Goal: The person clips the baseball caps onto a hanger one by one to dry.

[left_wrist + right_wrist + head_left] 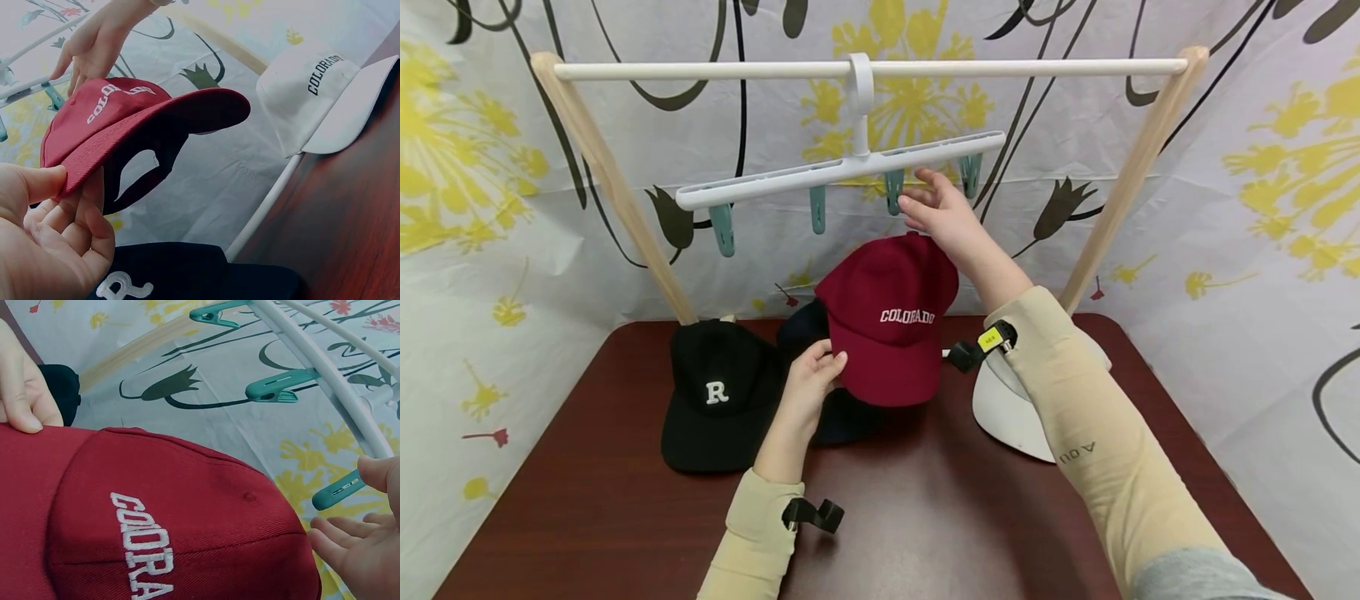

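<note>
My left hand (812,375) pinches the side of the brim of a dark red baseball cap (887,292) lettered COLORADO, thumb on top and fingers beneath. The cap is held up in front of the hanger, tilted with its front facing me. My right hand (943,212) is just above the crown, beside a teal clip (894,192) on a white hanger (775,179). In the right wrist view, that hand's thumb overlaps the upper part of the clip (339,494), and its spread fingers lie below it with nothing gripped between them.
The hanger hooks over a white rod (715,72) between wooden posts (617,187). More teal clips hang along it. On the brown table (880,517) lie a black cap (722,392) with an R, a dark cap (850,421) behind the red one, and a white cap (1011,408) at right.
</note>
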`<state>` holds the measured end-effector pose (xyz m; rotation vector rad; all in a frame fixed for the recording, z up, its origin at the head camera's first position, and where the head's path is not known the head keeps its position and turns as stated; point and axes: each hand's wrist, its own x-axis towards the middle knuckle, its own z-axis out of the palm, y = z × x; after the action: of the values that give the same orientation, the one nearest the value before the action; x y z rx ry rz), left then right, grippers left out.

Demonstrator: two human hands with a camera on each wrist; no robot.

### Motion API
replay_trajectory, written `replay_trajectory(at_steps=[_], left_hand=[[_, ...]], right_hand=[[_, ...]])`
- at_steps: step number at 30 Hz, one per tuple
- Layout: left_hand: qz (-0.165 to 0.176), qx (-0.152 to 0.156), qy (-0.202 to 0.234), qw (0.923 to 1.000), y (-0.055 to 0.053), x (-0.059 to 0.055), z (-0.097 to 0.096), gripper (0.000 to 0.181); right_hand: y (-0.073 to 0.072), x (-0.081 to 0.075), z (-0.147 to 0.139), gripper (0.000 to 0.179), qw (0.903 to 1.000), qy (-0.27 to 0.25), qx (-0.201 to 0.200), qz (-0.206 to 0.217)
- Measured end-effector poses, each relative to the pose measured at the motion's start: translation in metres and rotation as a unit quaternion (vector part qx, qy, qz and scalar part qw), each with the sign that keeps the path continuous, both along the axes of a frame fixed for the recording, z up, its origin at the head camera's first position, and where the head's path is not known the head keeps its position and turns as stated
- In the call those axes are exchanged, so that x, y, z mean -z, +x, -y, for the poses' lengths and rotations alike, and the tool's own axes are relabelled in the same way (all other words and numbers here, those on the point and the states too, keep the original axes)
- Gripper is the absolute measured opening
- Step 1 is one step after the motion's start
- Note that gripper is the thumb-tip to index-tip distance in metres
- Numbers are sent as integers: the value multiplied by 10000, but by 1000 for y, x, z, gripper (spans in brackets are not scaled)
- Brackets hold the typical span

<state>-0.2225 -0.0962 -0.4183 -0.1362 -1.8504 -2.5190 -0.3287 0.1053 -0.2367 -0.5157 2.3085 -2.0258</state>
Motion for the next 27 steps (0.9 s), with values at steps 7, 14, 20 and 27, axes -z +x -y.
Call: replay_trajectory(at_steps=[7,14,20,27], left_hand=[[-11,6,-12,10000,1,2,1,13],[-29,26,-6,10000,1,3,1,15],[-22,17,-33,10000,2,0,2,15],[-79,10,-27,10000,3,-2,4,14]], right_hand=[[2,0,1,60,9998,-181,19,46],[3,-2,3,56,9996,-240,81,126],[5,-3,5,53,9995,-232,116,184],[6,-5,7,52,9991,-102,316,273]])
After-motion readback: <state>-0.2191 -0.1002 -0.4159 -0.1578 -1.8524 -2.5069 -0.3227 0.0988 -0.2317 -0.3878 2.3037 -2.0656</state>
